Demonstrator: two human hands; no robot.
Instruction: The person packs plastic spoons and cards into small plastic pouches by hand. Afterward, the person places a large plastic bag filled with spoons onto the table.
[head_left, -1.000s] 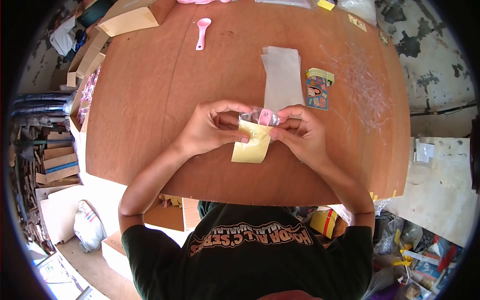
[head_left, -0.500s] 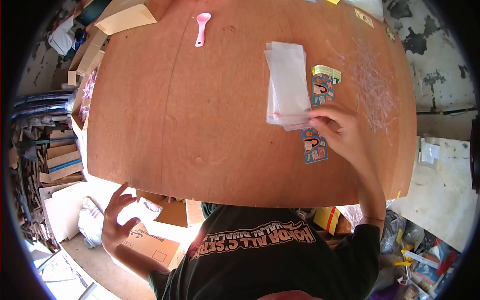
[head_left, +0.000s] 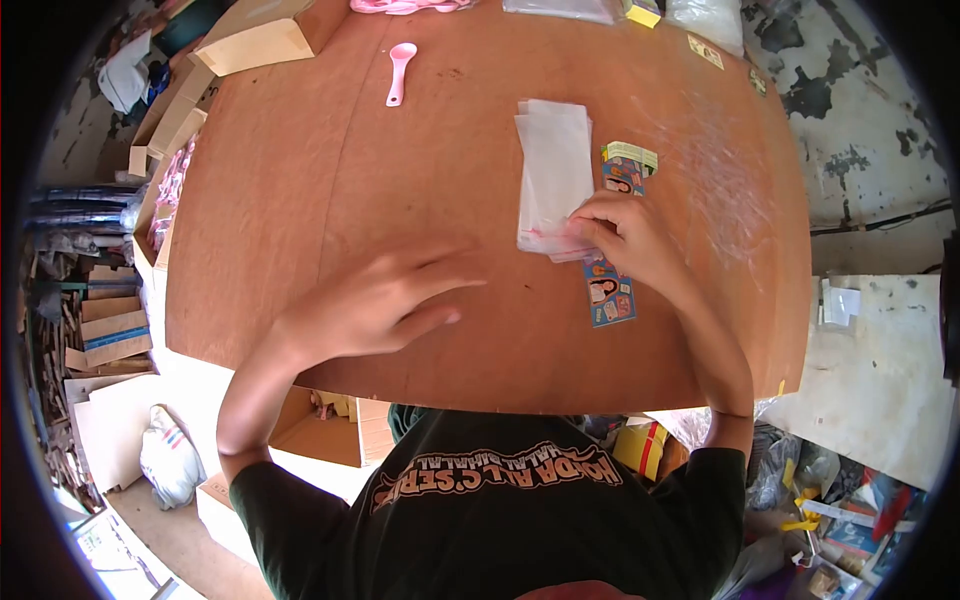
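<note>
Thumb and fingertips of the right hand [head_left: 628, 235] close in a pinch on the near right corner of the plastic sleeves [head_left: 555, 160], a loose stack of thin, milky-clear rectangles with slightly fanned edges and a faint pinkish band across the near end. To the left of the stack and a little nearer the body, the left hand [head_left: 370, 305] hangs over the tabletop [head_left: 440, 190], blurred, thumb and fingers parted with nothing between them.

Just right of the sleeves lie glossy printed cards [head_left: 608, 290], blue with small pictures, passing partly beneath the right hand; at their far end is a small pale-green sheaf [head_left: 632, 155] with layered paper edges. Farther right of the stack, a wispy tangle of clear plastic strips [head_left: 735, 190] spreads over the brown, smooth-grained wood.

Well to the left of the sleeves and farther off rests a pink spoon [head_left: 399, 75], smooth and round-bowled, with a hole in its handle end. Beyond it, farther left of the stack, stands a cardboard box [head_left: 260, 35] with flat creased faces. Past the stack's far end, along the tabletop's far edge, sit shiny plastic packaging [head_left: 562, 10], a yellow block [head_left: 642, 14] and a crumpled translucent bag [head_left: 705, 22].
</note>
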